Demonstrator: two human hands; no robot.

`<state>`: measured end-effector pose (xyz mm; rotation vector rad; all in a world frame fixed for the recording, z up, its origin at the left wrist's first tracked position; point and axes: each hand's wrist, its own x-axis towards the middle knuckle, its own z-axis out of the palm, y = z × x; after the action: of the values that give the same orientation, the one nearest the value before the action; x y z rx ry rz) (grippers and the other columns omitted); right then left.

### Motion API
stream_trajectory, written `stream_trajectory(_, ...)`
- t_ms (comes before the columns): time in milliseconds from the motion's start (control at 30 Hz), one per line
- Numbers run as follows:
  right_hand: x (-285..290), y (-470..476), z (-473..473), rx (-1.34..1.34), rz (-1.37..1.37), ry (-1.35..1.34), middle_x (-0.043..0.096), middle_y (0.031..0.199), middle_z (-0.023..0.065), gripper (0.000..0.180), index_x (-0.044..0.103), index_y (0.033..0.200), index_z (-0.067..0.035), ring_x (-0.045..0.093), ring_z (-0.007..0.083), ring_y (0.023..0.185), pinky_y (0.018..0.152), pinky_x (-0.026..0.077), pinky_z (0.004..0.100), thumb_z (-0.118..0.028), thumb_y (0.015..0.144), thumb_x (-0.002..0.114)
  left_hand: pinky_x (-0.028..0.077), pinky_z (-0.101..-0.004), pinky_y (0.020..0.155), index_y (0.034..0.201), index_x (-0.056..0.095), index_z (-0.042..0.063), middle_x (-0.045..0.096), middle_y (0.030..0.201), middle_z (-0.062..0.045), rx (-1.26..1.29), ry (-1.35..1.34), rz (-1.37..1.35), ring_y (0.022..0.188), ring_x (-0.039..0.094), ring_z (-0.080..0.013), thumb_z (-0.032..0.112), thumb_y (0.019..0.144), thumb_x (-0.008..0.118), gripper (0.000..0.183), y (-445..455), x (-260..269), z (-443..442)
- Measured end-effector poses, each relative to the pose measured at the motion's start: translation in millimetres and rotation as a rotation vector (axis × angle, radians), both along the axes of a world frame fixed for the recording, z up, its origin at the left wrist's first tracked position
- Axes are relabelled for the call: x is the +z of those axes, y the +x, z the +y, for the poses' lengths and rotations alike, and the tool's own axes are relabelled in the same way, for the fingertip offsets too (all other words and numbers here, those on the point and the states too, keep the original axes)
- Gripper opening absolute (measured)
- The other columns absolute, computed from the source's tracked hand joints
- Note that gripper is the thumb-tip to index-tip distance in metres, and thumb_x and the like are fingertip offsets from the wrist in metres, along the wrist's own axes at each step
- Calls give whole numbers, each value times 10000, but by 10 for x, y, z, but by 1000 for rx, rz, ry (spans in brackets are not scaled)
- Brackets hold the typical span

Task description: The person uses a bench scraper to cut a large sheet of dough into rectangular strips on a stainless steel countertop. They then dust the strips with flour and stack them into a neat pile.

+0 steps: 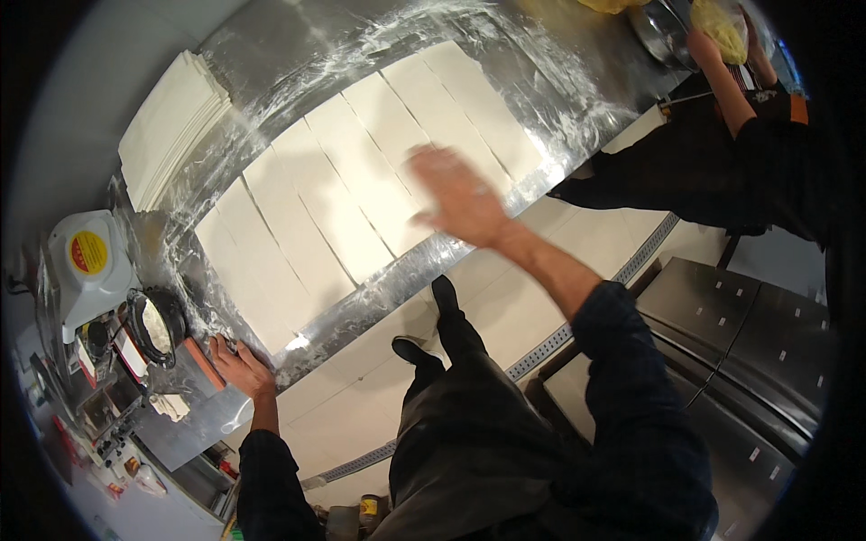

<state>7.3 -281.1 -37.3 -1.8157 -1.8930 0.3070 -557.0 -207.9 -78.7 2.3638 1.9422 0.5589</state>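
Observation:
Across the steel worktable lies a flat sheet of pale dough (352,176), divided by long cuts into several side-by-side strips. My right hand (460,196) is over the dough's near right part, blurred, with the thumb apart from the fingers and nothing in it. Whether its palm touches the dough is unclear. At the table's near edge, left of the dough, my left hand (242,368) rests palm down with fingers spread. Just beside its fingers lies a reddish-brown bar (203,364). A neat stack of dough sheets (172,128) sits at the far left.
Flour dusts the steel worktable (270,95). To the left stand a black bowl of flour (155,328) and a white appliance (91,264). A co-worker (717,169) at the right holds a plastic bag of yellow food (720,34) by a metal bowl (659,34). Steel cabinets (703,291) stand behind me.

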Motion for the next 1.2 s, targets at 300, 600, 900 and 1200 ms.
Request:
stream_trajectory(300, -498, 1512, 1064, -381, -357, 96, 362, 1693, 303, 923, 354, 1627, 76, 322, 464, 1584, 1331, 206, 530, -596, 1045, 604, 328, -551, 1232, 1530, 505, -74, 428, 1610, -303, -29, -17, -11, 1502, 406, -469, 302, 1124, 492, 553, 125, 39, 13)
stream_trajectory(600, -415, -1490, 2039, 77, 172, -53, 269, 1764, 244, 1088, 274, 1690, 32, 181, 400, 1656, 1359, 157, 481, -653, 955, 692, 316, -554, 1246, 1552, 495, -40, 427, 1612, -306, 6, -18, 25, 1505, 405, -478, 275, 1132, 493, 525, 150, 127, 10)
stream_trajectory(900, -279, 52, 1279, 103, -11, -14, 348, 1745, 207, 913, 392, 1668, -42, 284, 389, 1630, 1348, 190, 516, -506, 971, 758, 312, -562, 1246, 1575, 470, -23, 411, 1630, -309, 45, -62, -19, 1501, 403, -492, 235, 1094, 548, 551, 113, 118, -8)
stream_trajectory(1200, -412, -467, 2077, -16, -222, 95, 423, 1672, 265, 913, 428, 1592, 84, 343, 431, 1582, 1334, 226, 531, -605, 1030, 635, 305, -572, 1234, 1559, 497, 6, 458, 1611, -276, 69, -26, -13, 1493, 411, -486, 175, 1025, 636, 578, 88, 101, -65)
